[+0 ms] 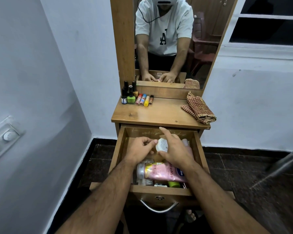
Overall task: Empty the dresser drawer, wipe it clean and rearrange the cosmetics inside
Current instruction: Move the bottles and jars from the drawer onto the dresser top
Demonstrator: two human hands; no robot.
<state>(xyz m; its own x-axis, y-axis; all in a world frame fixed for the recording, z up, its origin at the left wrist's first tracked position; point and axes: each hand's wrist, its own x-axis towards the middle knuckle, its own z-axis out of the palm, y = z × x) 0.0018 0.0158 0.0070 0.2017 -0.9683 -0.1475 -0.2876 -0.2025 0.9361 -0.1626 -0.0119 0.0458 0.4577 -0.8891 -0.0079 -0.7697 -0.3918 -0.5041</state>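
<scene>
- My left hand (pixel 139 149) and right hand (pixel 175 152) are both in the open drawer (pixel 161 190), together grasping a small white jar (pixel 162 144).
- A pink lotion bottle (pixel 161 172) lies beneath.

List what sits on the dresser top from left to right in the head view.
Dark nail polish bottle → green nail polish bottle → two pink tubes → yellow tube → small dark tube → folded checkered cloth at the right edge.

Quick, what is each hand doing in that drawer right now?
Left hand: fingers curled, pinching the edge of a small white container.
Right hand: holds the same container from the other side, forefinger sticking out.
</scene>
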